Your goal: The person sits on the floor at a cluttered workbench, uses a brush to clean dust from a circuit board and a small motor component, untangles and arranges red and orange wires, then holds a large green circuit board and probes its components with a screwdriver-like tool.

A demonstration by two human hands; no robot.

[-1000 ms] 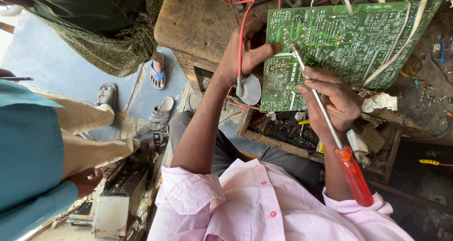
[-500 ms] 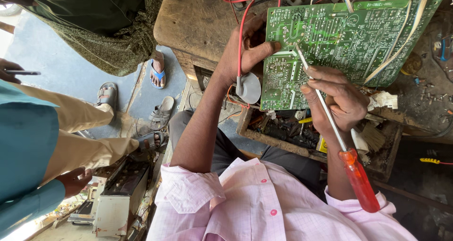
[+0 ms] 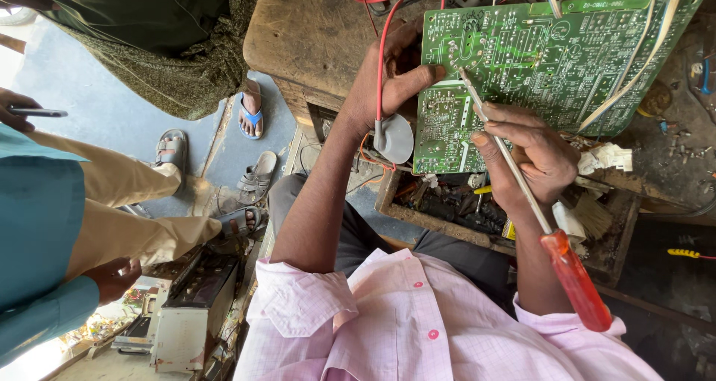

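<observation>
At the far left of the frame I see a bystander in a teal shirt (image 3: pixel 33 224) and tan trousers, one hand around a phone (image 3: pixel 37 112); that is not my hand. Below, a grey metal chassis (image 3: pixel 190 317) lies on the ground. Moving right, my left hand (image 3: pixel 388 82) is closed on the left edge of the green circuit board (image 3: pixel 552 60), thumb pressed onto its face, which seems meant to prop the board tilted toward me and steady. A red wire (image 3: pixel 380 60) runs down past that hand to a small grey disc (image 3: pixel 394 137). The board fills the upper centre and right, leaning on the worn wooden bench (image 3: pixel 313 30). My right hand (image 3: pixel 533 157) is wrapped around the metal shaft of a red-handled screwdriver (image 3: pixel 570 276), gripped far forward, probably for finer control; the tip touches the board's upper left area. White cables (image 3: pixel 634 67) cross the board's right side.
</observation>
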